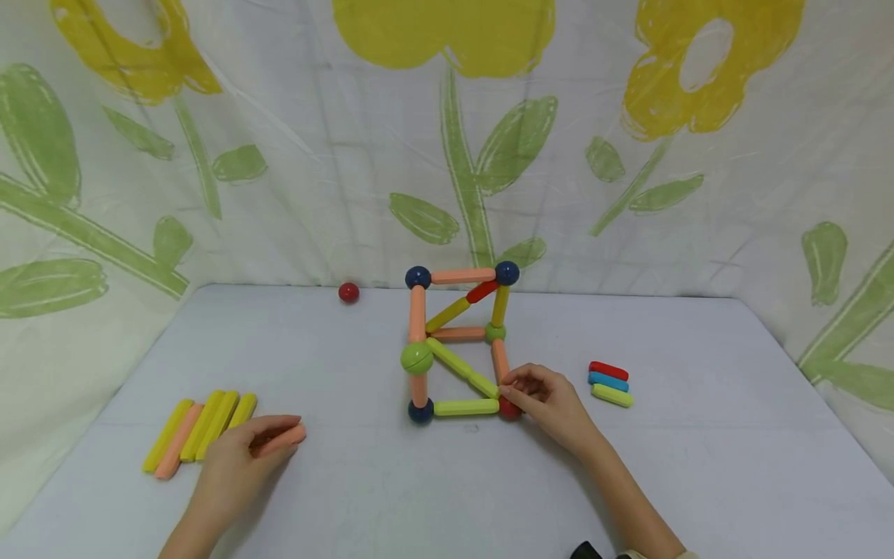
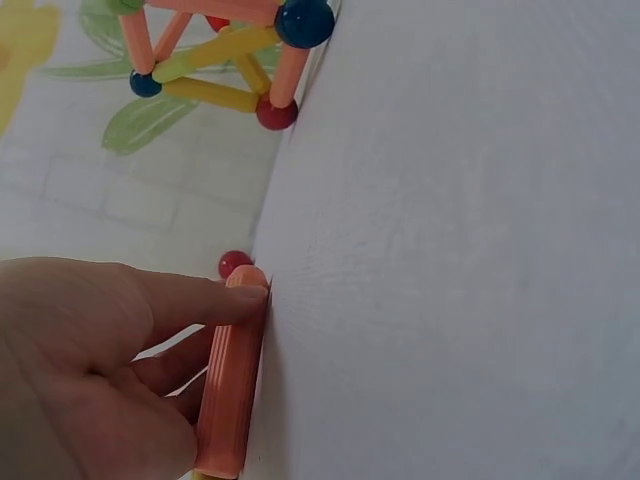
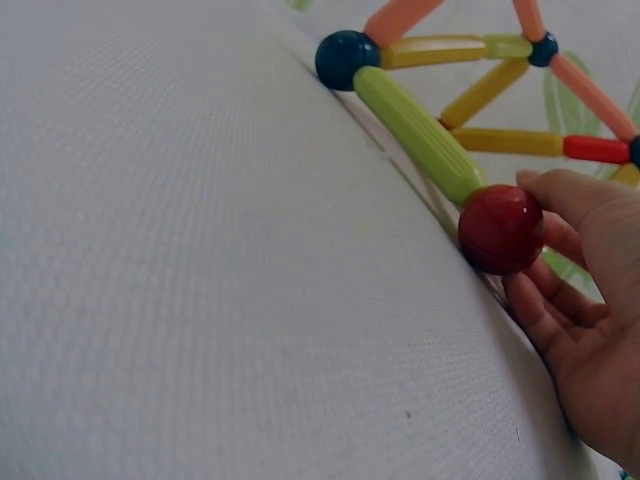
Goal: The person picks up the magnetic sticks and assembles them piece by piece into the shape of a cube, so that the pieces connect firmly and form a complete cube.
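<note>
Well, fingers of the left hand pinch an orange stick, those of the right hand the red ball on the frame; a light grip should prevent jolts.

Counts. White surface: 1. Hands: 2, one left hand, one right hand.

Loose building rods near the left edge: 4 yellow rods, 1 orange rod, plus 1 held orange rod. Toward the right edge, short rods: 1 red stub, 1 blue stub, 1 yellow-green stub. At the far edge: 1 loose red ball.

Rod-and-ball frame: 1. Balls, head view: 3 dark blue, 2 green, 1 red; left wrist view gives 1 further red ball. Rods, head view: 5 orange, 3 yellow-green, 2 yellow, 1 short red; hidden ones uncounted.

Backdrop cloth: 1, yellow flowers visible: 3.
</note>
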`<state>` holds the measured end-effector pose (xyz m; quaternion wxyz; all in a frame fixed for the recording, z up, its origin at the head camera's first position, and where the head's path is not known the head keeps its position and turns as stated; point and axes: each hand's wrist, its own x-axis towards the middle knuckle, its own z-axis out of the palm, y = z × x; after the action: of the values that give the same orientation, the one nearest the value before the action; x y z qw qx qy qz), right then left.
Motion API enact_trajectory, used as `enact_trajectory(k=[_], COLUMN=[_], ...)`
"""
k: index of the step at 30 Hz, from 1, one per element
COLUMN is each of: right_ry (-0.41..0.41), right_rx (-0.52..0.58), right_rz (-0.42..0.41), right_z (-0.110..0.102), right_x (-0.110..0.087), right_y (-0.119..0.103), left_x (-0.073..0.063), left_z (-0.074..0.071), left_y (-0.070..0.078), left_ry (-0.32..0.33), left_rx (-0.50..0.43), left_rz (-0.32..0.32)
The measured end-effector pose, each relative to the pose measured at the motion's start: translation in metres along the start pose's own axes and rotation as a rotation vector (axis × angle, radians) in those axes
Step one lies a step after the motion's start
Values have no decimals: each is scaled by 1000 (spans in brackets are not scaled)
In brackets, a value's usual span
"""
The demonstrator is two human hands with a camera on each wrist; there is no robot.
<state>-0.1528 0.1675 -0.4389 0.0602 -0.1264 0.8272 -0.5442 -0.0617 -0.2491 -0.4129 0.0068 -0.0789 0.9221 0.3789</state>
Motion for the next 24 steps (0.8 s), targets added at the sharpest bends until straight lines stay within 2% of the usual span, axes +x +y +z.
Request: enact_trajectory(k=[6, 13, 20, 24], right_ry=[1, 5, 29, 47], right_rx=[2, -10, -46, -40], right_rz=[-4, 0, 33, 54], right_z=[-1, -2, -2, -1], right_x=[-1, -1, 1, 2], right_y=[0, 1, 0, -1], left_x=[0, -7, -17, -24], left_z=[5, 14, 17, 20], left_y=[9, 36, 76, 99], left_ry=[29, 98, 14, -49], left_rx=[3, -130, -286, -358], left_rz=[37, 145, 191, 262])
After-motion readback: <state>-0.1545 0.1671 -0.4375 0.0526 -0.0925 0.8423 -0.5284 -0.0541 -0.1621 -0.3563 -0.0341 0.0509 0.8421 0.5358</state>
